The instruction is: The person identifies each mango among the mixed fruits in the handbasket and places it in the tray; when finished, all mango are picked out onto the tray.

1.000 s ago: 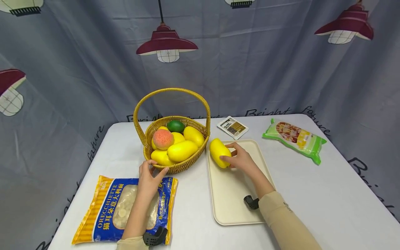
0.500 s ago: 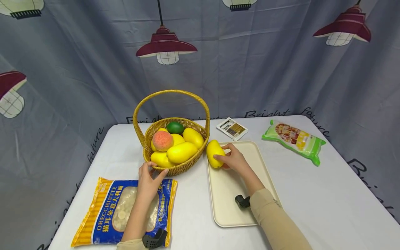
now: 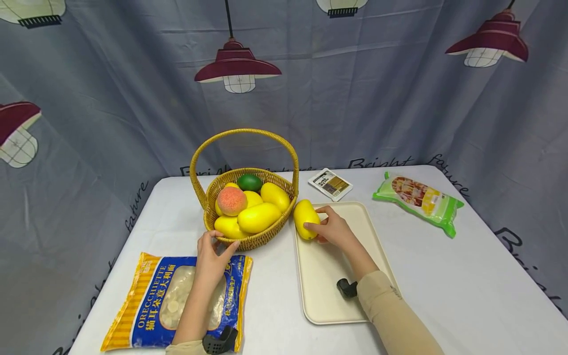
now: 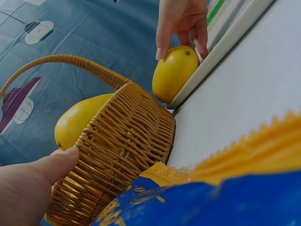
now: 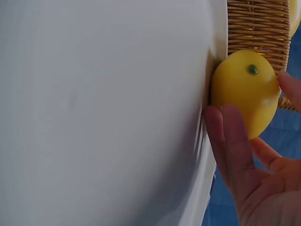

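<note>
At the far left corner of a cream, rectangular, shallow-rimmed tray [image 3: 328,283], a smooth, oblong yellow mango [image 3: 303,216] is held by the right hand [image 3: 334,230], with the thumb and fingers curled round its sides. The tray's left rim is overlapped by the mango; whether any weight is borne by the tray cannot be told.

By the left hand [image 3: 210,261], the near rim of a golden-brown woven basket [image 3: 266,237] with a tall hooped handle is gripped between thumb and fingers. Inside the basket, more yellow mangoes are topped by a round, orange-pink, fuzzy-looking peach [image 3: 231,201], with a dark green oval fruit [image 3: 249,182] set behind. Beneath the left forearm, a blue-and-yellow plastic pasta bag [image 3: 151,298] is laid on the white-covered table [image 3: 270,301]. Beyond the tray, a small, flat white packet [image 3: 329,183] is seen.

The mango can be judged fairly light and firm, unlikely to be dented by a moderate squeeze, though its glossy skin may be slippery and its rounded form may be rolled by a careless touch. It is best taken across the middle, thumb opposed to fingers, rather than by the small green stem spot [image 5: 253,69]. The basket seems stiff but springy, and its rim is suitably pinched for steadying.
</note>
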Demonstrator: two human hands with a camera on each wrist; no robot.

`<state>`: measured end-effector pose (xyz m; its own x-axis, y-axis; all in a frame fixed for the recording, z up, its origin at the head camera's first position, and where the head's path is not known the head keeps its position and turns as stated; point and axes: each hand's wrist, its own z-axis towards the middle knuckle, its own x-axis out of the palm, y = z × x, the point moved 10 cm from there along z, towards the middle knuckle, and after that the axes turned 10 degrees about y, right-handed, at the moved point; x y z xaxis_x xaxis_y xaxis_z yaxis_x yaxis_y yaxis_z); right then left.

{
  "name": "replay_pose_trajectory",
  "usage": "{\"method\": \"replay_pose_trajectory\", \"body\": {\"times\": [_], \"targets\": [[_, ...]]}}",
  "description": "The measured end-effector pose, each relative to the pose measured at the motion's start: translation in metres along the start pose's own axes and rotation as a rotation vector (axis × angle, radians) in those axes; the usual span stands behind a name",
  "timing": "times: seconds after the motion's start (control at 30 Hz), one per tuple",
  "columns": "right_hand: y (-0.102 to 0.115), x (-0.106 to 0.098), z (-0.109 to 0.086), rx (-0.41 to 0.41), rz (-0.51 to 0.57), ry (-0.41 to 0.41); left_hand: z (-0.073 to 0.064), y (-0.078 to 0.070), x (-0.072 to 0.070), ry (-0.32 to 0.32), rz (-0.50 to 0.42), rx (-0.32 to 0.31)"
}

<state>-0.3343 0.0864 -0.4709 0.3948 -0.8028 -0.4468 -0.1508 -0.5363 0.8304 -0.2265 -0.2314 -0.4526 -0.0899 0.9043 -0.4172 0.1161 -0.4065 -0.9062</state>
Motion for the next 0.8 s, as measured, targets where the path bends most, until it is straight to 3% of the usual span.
{"method": "replay_pose_trajectory", "body": {"times": [0.17, 0.37, 0.47, 0.57, 0.8], "targets": [[0.002, -0.002, -0.004, 0.006, -0.081, -0.002, 0.0, 0.0, 0.0, 0.0, -0.003, -0.001], [0.019, -0.016, -0.017, -0.042, -0.289, -0.061, 0.0, -0.001, 0.001, -0.002, -0.003, 0.001], [0.039, -0.024, -0.025, -0.118, -0.373, -0.115, 0.0, -0.002, 0.0, -0.005, -0.004, 0.005], [0.064, -0.025, -0.032, -0.219, -0.39, -0.132, 0.0, -0.002, -0.001, -0.006, -0.002, 0.006], [0.121, 0.002, -0.03, -0.422, -0.331, -0.007, 0.0, -0.001, 0.0, -0.003, 0.002, 0.006]]}}
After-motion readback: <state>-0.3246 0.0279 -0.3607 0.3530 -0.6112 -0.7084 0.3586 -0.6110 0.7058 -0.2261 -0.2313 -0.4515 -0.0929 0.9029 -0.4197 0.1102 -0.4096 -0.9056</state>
